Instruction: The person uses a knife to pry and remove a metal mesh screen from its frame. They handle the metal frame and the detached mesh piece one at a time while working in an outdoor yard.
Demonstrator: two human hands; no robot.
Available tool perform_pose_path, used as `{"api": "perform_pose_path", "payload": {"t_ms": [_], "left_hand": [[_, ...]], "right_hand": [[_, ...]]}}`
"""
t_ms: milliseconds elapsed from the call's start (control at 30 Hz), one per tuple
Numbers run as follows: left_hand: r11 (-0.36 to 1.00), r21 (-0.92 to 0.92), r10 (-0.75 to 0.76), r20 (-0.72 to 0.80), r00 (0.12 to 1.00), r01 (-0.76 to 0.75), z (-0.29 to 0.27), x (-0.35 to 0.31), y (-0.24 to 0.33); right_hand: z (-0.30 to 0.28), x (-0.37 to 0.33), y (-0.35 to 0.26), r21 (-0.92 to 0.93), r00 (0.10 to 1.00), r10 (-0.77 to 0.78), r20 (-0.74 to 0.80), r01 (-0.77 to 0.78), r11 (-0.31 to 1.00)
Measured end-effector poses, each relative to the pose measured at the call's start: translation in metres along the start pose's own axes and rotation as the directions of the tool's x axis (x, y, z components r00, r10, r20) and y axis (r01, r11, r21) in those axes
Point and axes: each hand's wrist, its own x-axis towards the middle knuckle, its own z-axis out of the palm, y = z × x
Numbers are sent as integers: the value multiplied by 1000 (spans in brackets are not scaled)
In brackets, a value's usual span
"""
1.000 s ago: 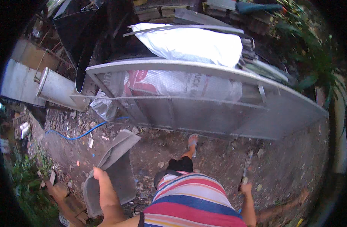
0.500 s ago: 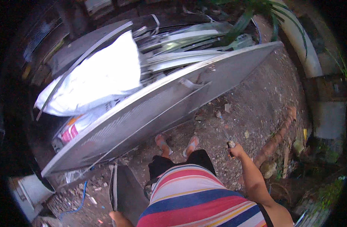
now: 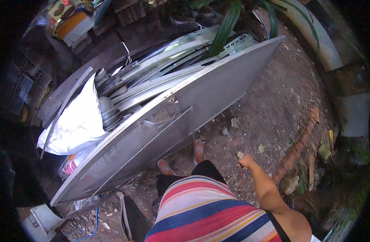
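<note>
My right hand [image 3: 245, 160] is closed around the handle of a hand tool [image 3: 239, 154], out over the dirt to the right of my feet. Only a pale end of that tool shows; its blade cannot be made out. My left hand is out of the picture at the lower edge, near a dark flat bag-like piece [image 3: 134, 220] with a stiff grey rim. Just beyond my feet, a large grey framed panel [image 3: 229, 88] stands tilted on its long edge. Behind it lie a bulging white sack [image 3: 78, 125] and several long metal strips [image 3: 160, 84].
A brown log-like pipe [image 3: 296, 149] lies on the ground at right, beside stones [image 3: 290, 183]. A white bucket-like container [image 3: 45, 218] and a blue hose [image 3: 96, 224] are at lower left. Green leaves [image 3: 225, 30] hang over the strips. Loose stones [image 3: 234, 122] dot the dirt.
The view has shifted, and more of the metal strips and a rounded grey object beside the sack now show. My left hand has slipped out of view. The tool's thin blade no longer shows.
</note>
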Motion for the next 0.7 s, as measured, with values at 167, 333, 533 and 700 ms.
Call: {"api": "perform_pose_path", "payload": {"t_ms": [167,333,533,700], "left_hand": [[973,-104,-215,-116,970,204,-7,-112,-52],[873,-128,-484,-104,869,471,-17,-132,-22],[-255,-929,-912,323,253,268,7,-178,6],[-369,-881,-907,410,90,296,46,-239,-32]], "right_hand": [[-77,36,-40,-33,956,-285,-72,284,958],[-84,170,37,-90,909,-324,-261,311,946],[-96,277,41,-180,951,-308,-20,299,937],[-79,199,-5,-447,836,-541,88,519,729]]}}
